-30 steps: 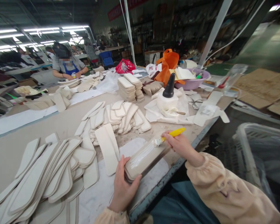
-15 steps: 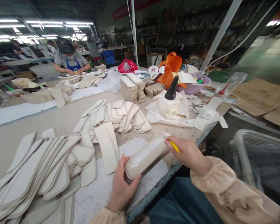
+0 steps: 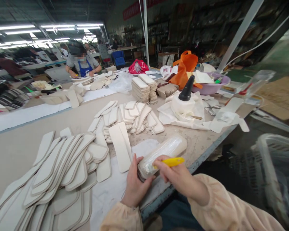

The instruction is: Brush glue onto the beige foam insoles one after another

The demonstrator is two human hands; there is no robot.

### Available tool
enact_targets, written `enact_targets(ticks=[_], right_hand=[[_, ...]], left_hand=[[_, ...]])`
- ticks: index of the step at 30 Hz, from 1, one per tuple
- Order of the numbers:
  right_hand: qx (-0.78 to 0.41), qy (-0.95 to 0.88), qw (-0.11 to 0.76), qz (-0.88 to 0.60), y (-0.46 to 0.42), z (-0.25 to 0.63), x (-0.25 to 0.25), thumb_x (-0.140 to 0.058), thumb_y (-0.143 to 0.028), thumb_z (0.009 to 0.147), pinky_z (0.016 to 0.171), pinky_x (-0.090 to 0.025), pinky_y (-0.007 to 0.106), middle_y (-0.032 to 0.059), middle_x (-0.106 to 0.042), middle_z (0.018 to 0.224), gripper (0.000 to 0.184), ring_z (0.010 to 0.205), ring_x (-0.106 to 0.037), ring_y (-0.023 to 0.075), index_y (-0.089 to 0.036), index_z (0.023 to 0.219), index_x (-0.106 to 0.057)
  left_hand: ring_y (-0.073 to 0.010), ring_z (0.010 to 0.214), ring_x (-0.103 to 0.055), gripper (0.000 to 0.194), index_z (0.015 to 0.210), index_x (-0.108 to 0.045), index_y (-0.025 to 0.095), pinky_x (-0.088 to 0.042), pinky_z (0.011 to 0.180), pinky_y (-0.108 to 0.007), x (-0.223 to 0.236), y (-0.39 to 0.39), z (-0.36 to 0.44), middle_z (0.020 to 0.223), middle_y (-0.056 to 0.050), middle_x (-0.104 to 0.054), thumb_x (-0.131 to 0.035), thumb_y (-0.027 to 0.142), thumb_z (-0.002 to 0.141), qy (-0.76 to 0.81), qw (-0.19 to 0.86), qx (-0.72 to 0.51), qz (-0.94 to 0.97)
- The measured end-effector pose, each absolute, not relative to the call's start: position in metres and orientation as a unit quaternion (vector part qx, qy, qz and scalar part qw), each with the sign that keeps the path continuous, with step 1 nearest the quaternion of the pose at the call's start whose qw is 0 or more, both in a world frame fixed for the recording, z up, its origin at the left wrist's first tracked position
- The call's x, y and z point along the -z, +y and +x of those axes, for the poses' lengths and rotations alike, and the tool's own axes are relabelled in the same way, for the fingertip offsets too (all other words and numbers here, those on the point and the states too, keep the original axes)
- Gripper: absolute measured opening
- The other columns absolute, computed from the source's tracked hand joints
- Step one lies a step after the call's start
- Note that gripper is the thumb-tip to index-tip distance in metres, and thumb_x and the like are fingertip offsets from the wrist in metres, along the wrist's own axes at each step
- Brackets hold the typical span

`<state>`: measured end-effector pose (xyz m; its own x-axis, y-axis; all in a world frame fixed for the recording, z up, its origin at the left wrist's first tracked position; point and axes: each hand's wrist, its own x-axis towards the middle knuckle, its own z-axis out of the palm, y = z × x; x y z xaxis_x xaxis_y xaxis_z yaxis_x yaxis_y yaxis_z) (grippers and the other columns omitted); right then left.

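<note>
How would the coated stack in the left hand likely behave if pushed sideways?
The stack would probably feel slick or tacky on top, since its upper face shines with a wet-looking coating. Its thin layers might slide over one another, though the left hand braces the near end. Lying flat and low, it seems unlikely to tip.

An orange bag drapes over a purple basin on the far right of the table, with a red plastic bag to its left. Beyond stands a blue chair. A person works far left; a pale plastic crate sits near right.
</note>
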<state>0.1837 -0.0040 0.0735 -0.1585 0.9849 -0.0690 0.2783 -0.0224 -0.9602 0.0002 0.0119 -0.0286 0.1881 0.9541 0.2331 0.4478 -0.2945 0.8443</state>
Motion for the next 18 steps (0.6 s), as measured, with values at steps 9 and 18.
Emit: enact_targets(ticks=[9, 18], right_hand=[[-0.566, -0.48, 0.377, -0.554, 0.011, 0.191, -0.053, -0.041, -0.054, 0.09, 0.042, -0.031, 0.021, -0.0078, -0.041, 0.044, 0.04, 0.038, -0.037, 0.0092, -0.017, 0.089, -0.059], [-0.375, -0.488, 0.426, -0.663, 0.02, 0.265, -0.059, -0.047, -0.051, 0.088, 0.041, -0.03, 0.023, -0.0066, -0.041, 0.045, 0.037, 0.039, -0.036, 0.0101, -0.017, 0.085, -0.06]], left_hand=[[-0.0282, 0.121, -0.051, 0.104, 0.148, -0.011, 0.022, -0.041, 0.103, -0.046, 0.025, 0.01, 0.0, 0.132, -0.013, -0.052, -0.076, 0.033, 0.068, 0.499, 0.32, -0.385, 0.708], [-0.0279, 0.121, -0.052, 0.101, 0.148, -0.011, 0.021, -0.039, 0.105, -0.047, 0.024, 0.011, 0.0, 0.13, -0.013, -0.054, -0.074, 0.032, 0.07, 0.496, 0.291, -0.384, 0.723]])
